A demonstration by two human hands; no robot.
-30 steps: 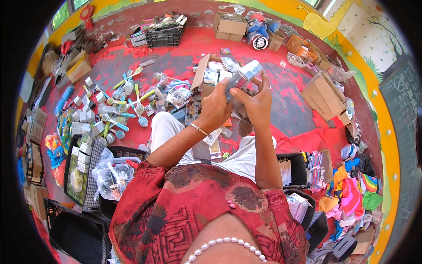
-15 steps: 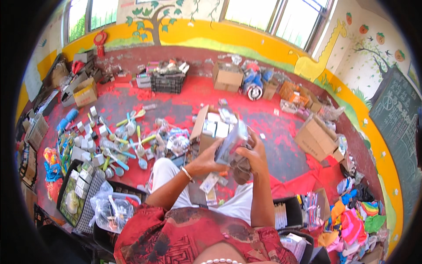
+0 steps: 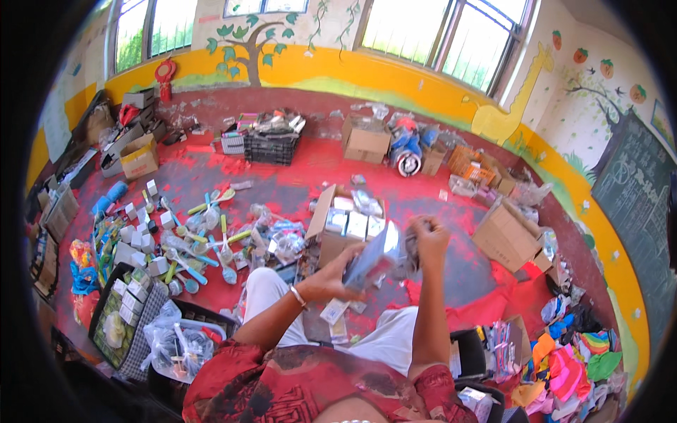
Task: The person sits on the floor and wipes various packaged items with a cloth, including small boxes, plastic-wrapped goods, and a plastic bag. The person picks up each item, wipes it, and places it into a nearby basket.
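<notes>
Over the lap, left hand (image 3: 331, 278) grips a flat clear packet (image 3: 372, 259); right hand (image 3: 427, 236) pinches its top edge. Packet could slip or tear, dropping among the 1 open box (image 3: 331, 229) below.

The person sat on the floor (image 3: 296, 180) with an open box (image 3: 337, 229) just before the knees. The left hand (image 3: 331, 276) held a packet (image 3: 372, 259) over the lap, the right hand (image 3: 427, 238) just right of it. Spoons (image 3: 211, 240) and small boxes (image 3: 134, 247) lay scattered to the left, a tray (image 3: 127, 317) nearer on that side. A crate (image 3: 271, 144) stood behind, by the far wall. Cartons (image 3: 511, 233) sat to the right, cloths (image 3: 571, 359) nearer on the right.
</notes>
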